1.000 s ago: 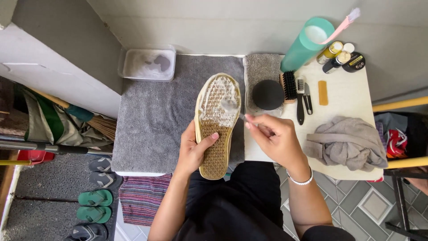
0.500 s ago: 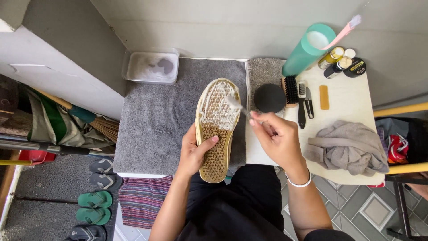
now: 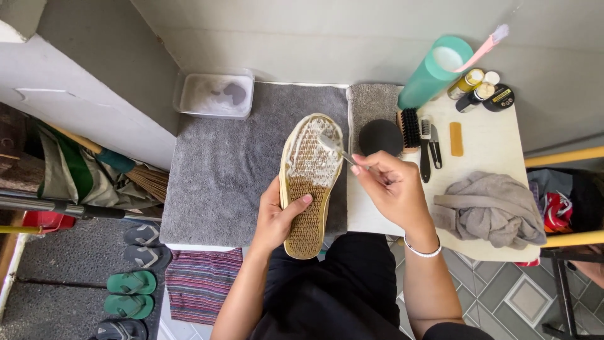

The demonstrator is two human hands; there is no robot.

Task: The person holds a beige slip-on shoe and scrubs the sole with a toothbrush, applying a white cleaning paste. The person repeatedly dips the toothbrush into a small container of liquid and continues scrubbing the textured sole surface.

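One shoe [image 3: 309,189], sole up, is gripped by the left hand [image 3: 277,217]; the right hand [image 3: 390,189] pinches one small brush [image 3: 332,146], now nearer the toe than before.

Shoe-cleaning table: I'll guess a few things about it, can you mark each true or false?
1. The left hand holds a shoe sole-up. True.
2. The right hand holds a small brush against the foamy front of the sole. True.
3. The teal tumbler lies on the floor. False: it stands on the white table, a pink toothbrush in it.
4. The grey rag covers the shoe. False: it lies apart on the table.
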